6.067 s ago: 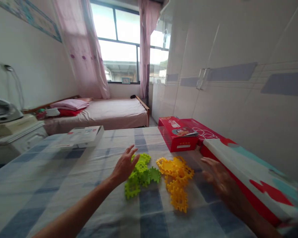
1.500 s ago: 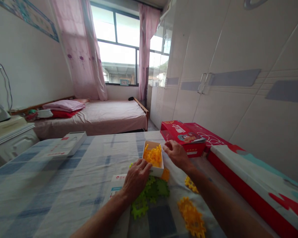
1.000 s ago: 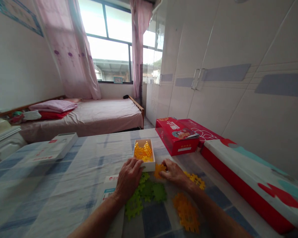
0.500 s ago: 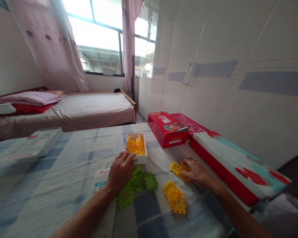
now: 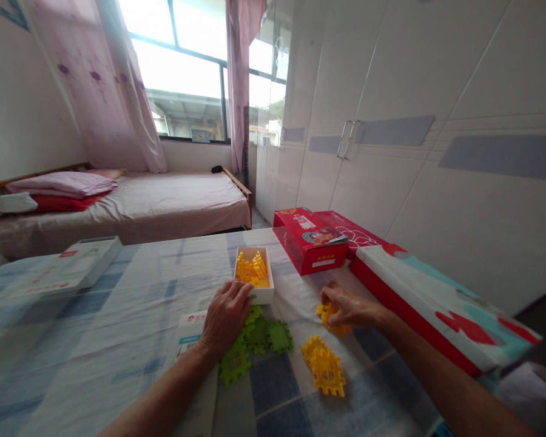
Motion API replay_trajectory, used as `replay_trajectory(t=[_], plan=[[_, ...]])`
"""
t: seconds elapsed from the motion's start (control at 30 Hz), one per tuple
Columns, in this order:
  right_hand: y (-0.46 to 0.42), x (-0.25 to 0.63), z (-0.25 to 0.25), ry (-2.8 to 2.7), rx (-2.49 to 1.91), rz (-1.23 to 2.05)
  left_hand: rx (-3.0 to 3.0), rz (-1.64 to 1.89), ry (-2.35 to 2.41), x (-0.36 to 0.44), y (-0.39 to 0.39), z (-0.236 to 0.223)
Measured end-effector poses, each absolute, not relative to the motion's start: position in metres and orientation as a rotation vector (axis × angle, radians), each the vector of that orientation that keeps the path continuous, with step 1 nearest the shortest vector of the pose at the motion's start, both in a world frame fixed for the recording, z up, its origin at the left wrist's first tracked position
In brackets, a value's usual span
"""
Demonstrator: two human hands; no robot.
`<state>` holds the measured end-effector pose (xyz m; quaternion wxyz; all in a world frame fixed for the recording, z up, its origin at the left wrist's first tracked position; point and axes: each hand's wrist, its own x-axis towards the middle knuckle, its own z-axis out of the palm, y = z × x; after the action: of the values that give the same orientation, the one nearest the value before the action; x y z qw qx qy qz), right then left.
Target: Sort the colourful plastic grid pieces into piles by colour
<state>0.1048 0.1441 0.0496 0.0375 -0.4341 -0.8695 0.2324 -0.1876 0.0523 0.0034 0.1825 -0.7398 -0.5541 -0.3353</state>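
Under the right grip (image 5: 352,308), toothed yellow pieces (image 5: 327,313) lie on the checked cloth (image 5: 141,315), grasped between its thumb and fingers. Closer to the person than that grip, slightly to its left, lies an overlapping yellow pair (image 5: 327,370). The left grip (image 5: 225,312) rests against the near left corner of a white box (image 5: 262,296); whether it clasps the wall, I cannot tell. Beyond it, inside the box, are yellow blocks (image 5: 252,272); just right of it lie green pieces (image 5: 279,337).
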Motion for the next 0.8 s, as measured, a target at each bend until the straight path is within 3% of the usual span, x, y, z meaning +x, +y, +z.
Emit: replay_trajectory(t=[0.1, 0.53, 0.8], plan=[[0.148, 0.111, 0.046, -2.636, -1.401, 0.662, -2.094, -0.931, -1.596, -0.187, 0.052, 0.003], [0.154, 0.123, 0.037, -2.327, -1.333, 1.055, -2.107, -0.922, -1.692, -0.185, 0.052, 0.004], [0.171, 0.008, 0.087, -2.067, -1.188, 1.065, -2.108, -0.973, -1.636, -0.185, 0.053, 0.003]])
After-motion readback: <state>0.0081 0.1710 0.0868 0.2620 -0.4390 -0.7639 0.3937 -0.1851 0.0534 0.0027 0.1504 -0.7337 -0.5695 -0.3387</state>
